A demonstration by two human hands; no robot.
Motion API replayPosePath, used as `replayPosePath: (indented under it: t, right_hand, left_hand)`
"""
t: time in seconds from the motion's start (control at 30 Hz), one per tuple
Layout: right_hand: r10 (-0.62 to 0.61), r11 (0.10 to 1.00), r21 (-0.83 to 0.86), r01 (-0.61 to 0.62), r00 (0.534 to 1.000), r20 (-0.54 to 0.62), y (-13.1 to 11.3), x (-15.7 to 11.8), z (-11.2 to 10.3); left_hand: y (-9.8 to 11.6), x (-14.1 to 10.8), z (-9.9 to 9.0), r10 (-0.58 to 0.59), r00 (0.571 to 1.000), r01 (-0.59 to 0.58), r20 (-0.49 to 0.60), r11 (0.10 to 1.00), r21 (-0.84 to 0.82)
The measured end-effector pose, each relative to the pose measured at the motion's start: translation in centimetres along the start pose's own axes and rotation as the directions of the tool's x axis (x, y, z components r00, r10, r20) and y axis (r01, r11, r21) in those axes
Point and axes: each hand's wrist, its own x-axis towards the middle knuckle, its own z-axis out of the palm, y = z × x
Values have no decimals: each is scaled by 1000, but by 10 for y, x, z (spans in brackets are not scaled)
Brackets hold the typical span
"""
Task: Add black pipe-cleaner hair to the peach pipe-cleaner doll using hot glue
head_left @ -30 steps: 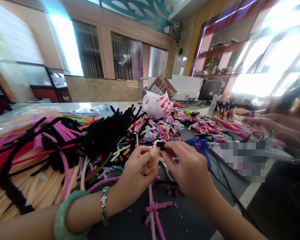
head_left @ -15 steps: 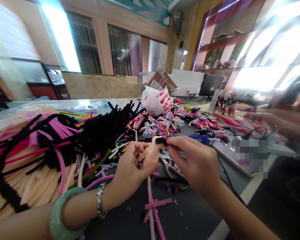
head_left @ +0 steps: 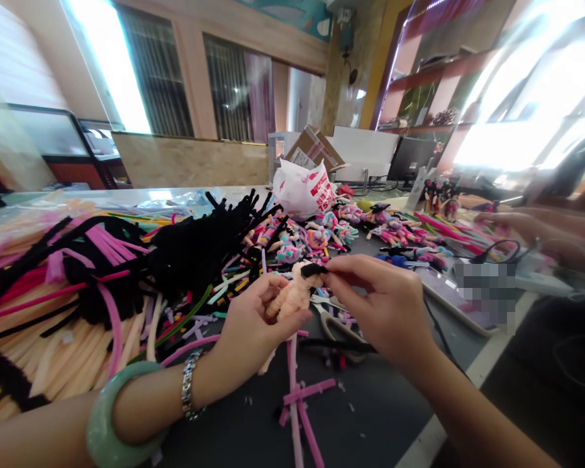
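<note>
My left hand (head_left: 256, 325) is closed around a small peach pipe-cleaner doll (head_left: 292, 296), thumb in front and fingers behind. A short black pipe cleaner (head_left: 312, 270) lies across the doll's top. Its right end is pinched between the thumb and forefinger of my right hand (head_left: 377, 302). Under my right hand lie scissors (head_left: 329, 318), partly hidden by it. Pink pipe cleaners (head_left: 308, 391) cross on the dark table below the doll. Small cut-off bits of several colours are scattered behind my left hand.
Heaps of peach pipe cleaners (head_left: 68, 354) and black pipe cleaners (head_left: 195, 250) fill the left. Finished-looking colourful dolls (head_left: 322, 237) lie behind, before a white plastic bag (head_left: 305, 188). At right are a phone (head_left: 461, 302), cables and a co-worker's blurred hand (head_left: 517, 227).
The doll has tipped slightly in my left hand, and a peach limb now shows below that hand. My right hand still pinches the black piece. The whole view has shifted a little.
</note>
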Motion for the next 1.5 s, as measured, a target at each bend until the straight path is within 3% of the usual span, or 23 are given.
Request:
replayPosePath:
  t: [0.17,0.67,1.07,1.27,1.5]
  right_hand:
    - [14,1000,5,-14,1000,-11,2,1,0]
    - [-4,1000,-26,3,999,-33,9,1,2]
    - [-29,997,-66,26,999,-36,8,1,2]
    - [-143,989,-40,143,990,-5,6,-1,5]
    - [-321,940,-95,327,944,76,9,-4,6]
  left_hand:
    - [0,-1,0,-24,999,24,23,1000,12]
    - [4,0,-1,-60,998,53,18,967,250]
    - [6,0,3,-136,988,131,67,988,76]
    - [4,-1,4,-150,984,149,96,989,25]
    - [4,-4,3,-166,974,170,153,985,-9]
